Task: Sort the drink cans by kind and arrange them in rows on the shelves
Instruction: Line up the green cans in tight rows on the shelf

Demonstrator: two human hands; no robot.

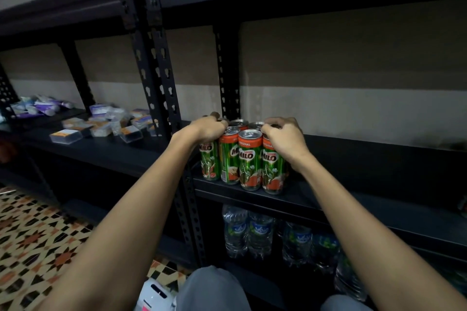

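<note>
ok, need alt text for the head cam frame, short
Both hands grip the tops of a cluster of green-and-orange Milo cans standing on a dark metal shelf, the left hand on the left-side cans and the right hand on the right-side ones. Water bottles stand on the shelf below, and small boxed packets lie on the neighbouring shelf to the left.

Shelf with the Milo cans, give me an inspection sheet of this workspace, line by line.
Surface: dark metal shelf, bare to the right of the cans.
Job's things: Milo cans upright in a tight cluster near the shelf's front edge, at least six.
Clutter: small boxes and packets on the neighbouring shelf to the left.
Grips: left hand curled over the leftmost cans' tops; right hand curled over the rightmost cans' tops.
Cables: nothing seen.
Surroundings: water bottles on the shelf below; patterned tile floor; plain wall behind.
</note>
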